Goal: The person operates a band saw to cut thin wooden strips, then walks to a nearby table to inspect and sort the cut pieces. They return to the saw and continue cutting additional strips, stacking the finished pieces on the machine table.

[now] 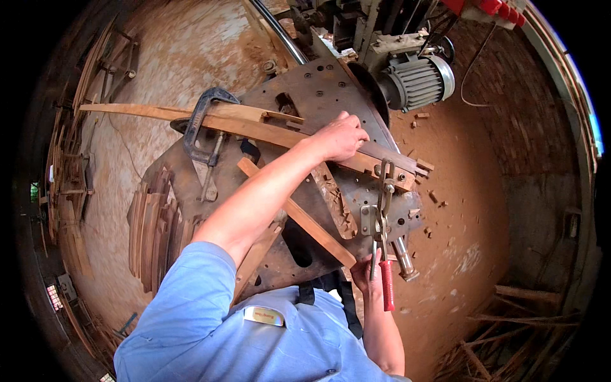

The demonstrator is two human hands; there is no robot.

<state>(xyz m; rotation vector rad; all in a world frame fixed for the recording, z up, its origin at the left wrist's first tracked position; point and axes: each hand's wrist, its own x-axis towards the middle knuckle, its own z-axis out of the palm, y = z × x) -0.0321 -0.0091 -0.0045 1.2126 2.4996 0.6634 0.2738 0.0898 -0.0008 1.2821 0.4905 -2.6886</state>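
Observation:
My left hand reaches across the steel machine table, its fingers curled over a dark wooden strip. That strip lies along a longer, lighter wooden batten, and its far-right end looks notched. At the batten's right end stands a metal toggle clamp with a red-sleeved handle. Low on the right, my right hand is closed at the clamp's lever, beside the red sleeve; some fingers are hidden. A black C-clamp grips the batten's left part.
A loose wooden bar lies slantwise across the table before me. Several wooden strips are stacked at the left. An electric motor sits at the back right. Offcuts litter the floor, with scrap wood at the lower right.

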